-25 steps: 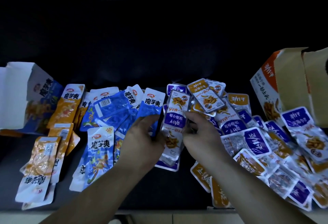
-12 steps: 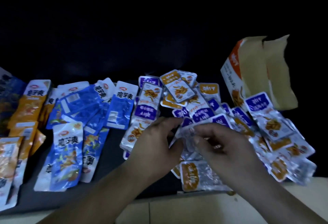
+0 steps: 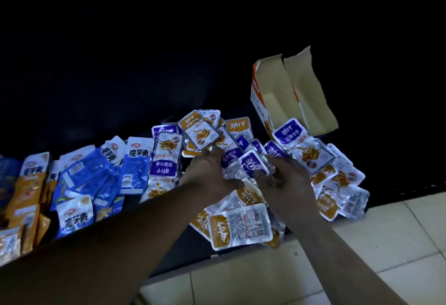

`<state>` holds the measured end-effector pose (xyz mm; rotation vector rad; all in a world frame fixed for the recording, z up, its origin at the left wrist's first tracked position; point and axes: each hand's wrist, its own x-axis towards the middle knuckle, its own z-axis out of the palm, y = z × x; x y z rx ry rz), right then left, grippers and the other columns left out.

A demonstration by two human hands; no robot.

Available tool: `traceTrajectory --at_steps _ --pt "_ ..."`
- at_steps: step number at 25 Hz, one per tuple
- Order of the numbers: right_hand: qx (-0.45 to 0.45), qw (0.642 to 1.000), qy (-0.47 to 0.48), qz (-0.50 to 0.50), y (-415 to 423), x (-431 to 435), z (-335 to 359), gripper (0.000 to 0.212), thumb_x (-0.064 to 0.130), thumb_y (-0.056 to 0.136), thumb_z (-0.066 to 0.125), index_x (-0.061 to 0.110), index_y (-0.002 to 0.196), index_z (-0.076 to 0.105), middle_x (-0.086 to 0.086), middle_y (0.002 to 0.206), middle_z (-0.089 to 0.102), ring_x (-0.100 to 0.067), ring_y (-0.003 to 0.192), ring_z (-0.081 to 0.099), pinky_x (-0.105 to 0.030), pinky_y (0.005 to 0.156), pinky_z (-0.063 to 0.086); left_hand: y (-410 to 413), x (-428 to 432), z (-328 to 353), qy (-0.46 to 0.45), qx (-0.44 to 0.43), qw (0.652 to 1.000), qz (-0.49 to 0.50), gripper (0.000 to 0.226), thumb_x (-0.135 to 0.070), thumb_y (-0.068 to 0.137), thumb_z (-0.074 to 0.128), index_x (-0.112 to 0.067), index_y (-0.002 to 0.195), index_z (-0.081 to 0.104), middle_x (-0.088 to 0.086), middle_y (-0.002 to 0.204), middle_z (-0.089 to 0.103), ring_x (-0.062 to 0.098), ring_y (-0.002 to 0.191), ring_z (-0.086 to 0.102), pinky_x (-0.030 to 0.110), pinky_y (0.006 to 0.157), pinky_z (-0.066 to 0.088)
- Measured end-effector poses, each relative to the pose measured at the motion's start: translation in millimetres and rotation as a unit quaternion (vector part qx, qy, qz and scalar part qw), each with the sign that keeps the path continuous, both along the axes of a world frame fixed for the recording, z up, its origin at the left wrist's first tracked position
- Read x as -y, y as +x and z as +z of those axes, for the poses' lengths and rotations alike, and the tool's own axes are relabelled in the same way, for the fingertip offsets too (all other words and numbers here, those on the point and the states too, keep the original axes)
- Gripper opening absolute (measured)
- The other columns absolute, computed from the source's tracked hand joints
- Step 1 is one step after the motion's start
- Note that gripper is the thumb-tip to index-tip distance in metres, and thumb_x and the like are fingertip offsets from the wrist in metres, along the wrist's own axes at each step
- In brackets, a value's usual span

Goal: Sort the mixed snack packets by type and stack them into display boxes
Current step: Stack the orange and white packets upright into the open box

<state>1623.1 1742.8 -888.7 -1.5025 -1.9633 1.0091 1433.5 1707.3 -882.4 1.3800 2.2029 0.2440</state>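
A heap of small purple and orange snack packets [image 3: 241,227] covers the middle and right of a dark table [image 3: 183,246]. My right hand [image 3: 287,184] pinches a purple packet [image 3: 251,163] at its near end. My left hand [image 3: 210,174] lies beside it, fingers over the purple packets; whether it grips one I cannot tell. An open orange-and-white display box [image 3: 272,94] stands behind the heap at the right, its flaps raised. Larger blue packets [image 3: 135,172] lie to the left of the heap, with orange ones [image 3: 26,193] at the far left.
The table's near edge runs diagonally across the view, with pale floor tiles [image 3: 376,244] below it at the right. Beyond the packets the background is dark.
The view has swung right and tilted; the left box has left the frame. Both hands have moved further into the purple heap, and my right hand now holds a purple packet.
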Motion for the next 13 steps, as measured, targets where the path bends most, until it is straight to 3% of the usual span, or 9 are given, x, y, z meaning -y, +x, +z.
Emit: traceTrajectory --at_steps 3,8,13 --pt "-0.005 0.998 0.057 0.033 4 5 -12 0.055 0.046 0.083 0.066 0.017 0.129 0.066 -0.003 0.122 0.067 -0.029 0.112 0.063 -0.046 0.095 0.052 4 3 -12 0.033 0.026 0.998 0.041 0.08 -0.054 0.071 0.088 -0.025 0.136 0.05 -0.003 0.119 0.062 0.021 0.107 0.061 0.037 0.085 0.057" --pt "0.039 0.998 0.021 0.04 4 4 -26 0.074 0.05 0.082 0.066 0.02 0.147 0.052 -0.002 0.145 0.055 -0.031 0.131 0.049 -0.047 0.106 0.045 0 3 -13 0.081 0.073 0.994 0.015 0.043 -0.043 0.076 0.088 -0.02 0.105 0.065 -0.004 0.092 0.065 0.02 0.085 0.066 0.03 0.067 0.053" --pt "0.056 0.995 0.069 0.034 -3 3 -32 0.067 0.041 0.084 0.069 0.011 0.143 0.056 -0.007 0.141 0.056 -0.033 0.13 0.047 -0.052 0.104 0.045 -22 -3 9 0.049 0.17 0.984 0.034 0.015 -0.03 0.096 0.071 -0.026 0.11 0.07 -0.005 0.104 0.074 0.007 0.08 0.069 0.022 0.065 0.056"
